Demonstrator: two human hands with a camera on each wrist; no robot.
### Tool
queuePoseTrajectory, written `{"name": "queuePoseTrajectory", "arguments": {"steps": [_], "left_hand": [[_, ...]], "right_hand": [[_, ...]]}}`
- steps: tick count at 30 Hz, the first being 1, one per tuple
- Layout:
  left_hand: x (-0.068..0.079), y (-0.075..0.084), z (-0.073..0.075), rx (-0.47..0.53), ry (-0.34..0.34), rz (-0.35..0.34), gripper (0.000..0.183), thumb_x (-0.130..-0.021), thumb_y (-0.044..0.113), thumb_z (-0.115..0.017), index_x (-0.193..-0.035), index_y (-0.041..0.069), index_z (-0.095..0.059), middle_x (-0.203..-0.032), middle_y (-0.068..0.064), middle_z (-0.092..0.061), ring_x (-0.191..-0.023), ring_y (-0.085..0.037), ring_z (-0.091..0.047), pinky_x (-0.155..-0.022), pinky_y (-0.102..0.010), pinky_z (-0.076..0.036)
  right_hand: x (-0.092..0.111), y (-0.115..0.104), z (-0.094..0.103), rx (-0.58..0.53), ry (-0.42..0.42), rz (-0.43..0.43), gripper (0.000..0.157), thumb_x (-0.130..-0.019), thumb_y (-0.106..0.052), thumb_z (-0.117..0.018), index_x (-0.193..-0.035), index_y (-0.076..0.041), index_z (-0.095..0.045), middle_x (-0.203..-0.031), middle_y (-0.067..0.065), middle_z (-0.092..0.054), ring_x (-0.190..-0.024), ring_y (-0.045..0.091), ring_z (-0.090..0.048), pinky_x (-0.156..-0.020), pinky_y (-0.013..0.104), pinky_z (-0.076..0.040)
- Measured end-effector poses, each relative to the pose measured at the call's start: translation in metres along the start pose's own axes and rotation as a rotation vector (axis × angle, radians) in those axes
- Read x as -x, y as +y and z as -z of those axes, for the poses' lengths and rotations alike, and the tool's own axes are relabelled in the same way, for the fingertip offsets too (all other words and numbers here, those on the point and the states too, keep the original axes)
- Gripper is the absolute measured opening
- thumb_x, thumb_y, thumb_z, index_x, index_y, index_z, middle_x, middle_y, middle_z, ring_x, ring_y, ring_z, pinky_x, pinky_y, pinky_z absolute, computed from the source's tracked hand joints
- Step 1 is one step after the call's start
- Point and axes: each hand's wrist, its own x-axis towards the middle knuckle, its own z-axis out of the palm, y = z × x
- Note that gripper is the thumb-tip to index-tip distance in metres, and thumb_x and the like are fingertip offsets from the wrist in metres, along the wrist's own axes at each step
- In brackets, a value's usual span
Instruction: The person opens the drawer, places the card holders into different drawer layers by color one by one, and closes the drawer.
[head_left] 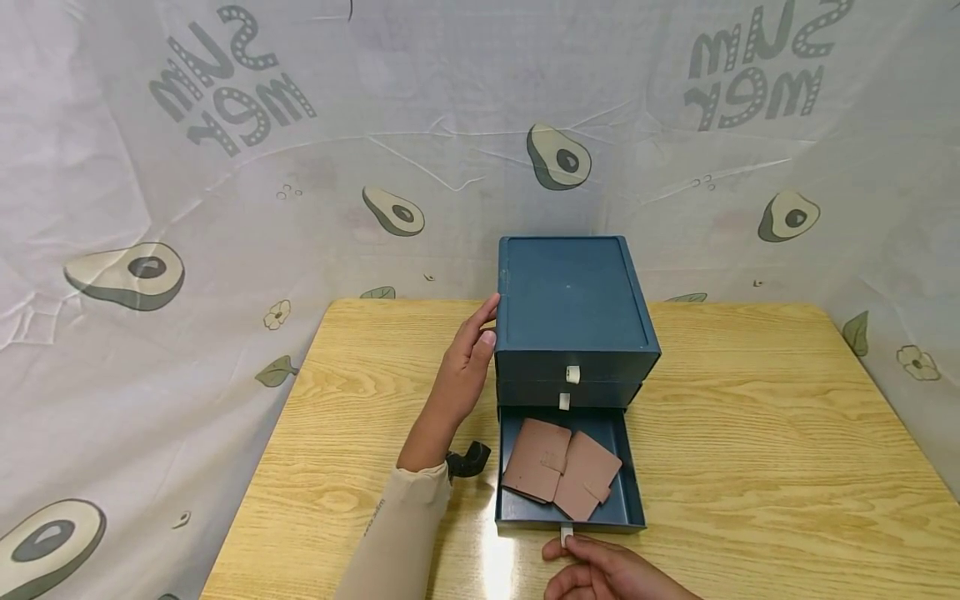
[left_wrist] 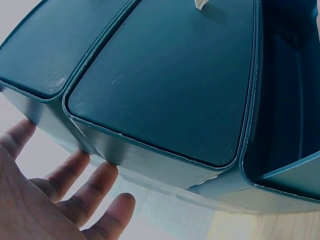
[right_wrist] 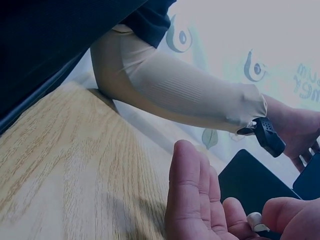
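Observation:
A dark blue drawer box [head_left: 573, 292] stands on the table with its bottom drawer [head_left: 636, 500] pulled out. Two pinkish-brown wallets or small notebooks [head_left: 538, 458] with strap closures lie in that drawer, one partly over the other. My left hand [head_left: 465, 367] rests against the box's left side; in the left wrist view its fingers [left_wrist: 102, 182] are spread along the side wall. At the front, my right hand [head_left: 600, 571] pinches the white pull tab [head_left: 567, 533] of the bottom drawer between thumb and finger. The right wrist view shows this tab [right_wrist: 256, 221] too.
Two upper drawers, each with a white tab [head_left: 573, 375], are closed above. The wooden table [head_left: 750, 433] extends on both sides of the box. Behind it hangs a pale cloth [head_left: 450, 100] printed with avocados. A black wrist camera [head_left: 468, 460] sits on the left sleeve.

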Motion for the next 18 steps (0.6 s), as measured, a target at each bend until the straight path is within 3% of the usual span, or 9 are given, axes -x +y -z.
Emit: {"name": "queuePoseTrajectory", "arguments": {"steps": [7,18], "left_hand": [[0.0001,0.0000,-0.0003,0.004,0.001,0.000,0.054,-0.117,0.039,-0.039,-0.171,0.033,-0.035,-0.166,-0.006,-0.044,-0.155,-0.041,-0.041,-0.123,-0.062,-0.037],[0.0000,0.0009,-0.0001,-0.002,0.003,-0.002,0.054,-0.117,0.038,-0.038,-0.171,0.032,-0.035,-0.166,-0.006,-0.044,-0.155,-0.039,-0.042,-0.123,-0.060,-0.037]], "right_hand": [[-0.0010,-0.0017,-0.0011,0.001,-0.009,0.008,0.040,-0.118,-0.040,-0.043,-0.145,-0.014,-0.057,-0.123,0.001,-0.077,-0.112,0.009,-0.074,-0.104,0.025,-0.056],[-0.0016,-0.0066,-0.0023,0.002,-0.011,0.026,0.039,-0.119,-0.036,-0.039,-0.144,-0.012,-0.059,-0.124,0.002,-0.075,-0.112,0.009,-0.073,-0.104,0.027,-0.056]]}}
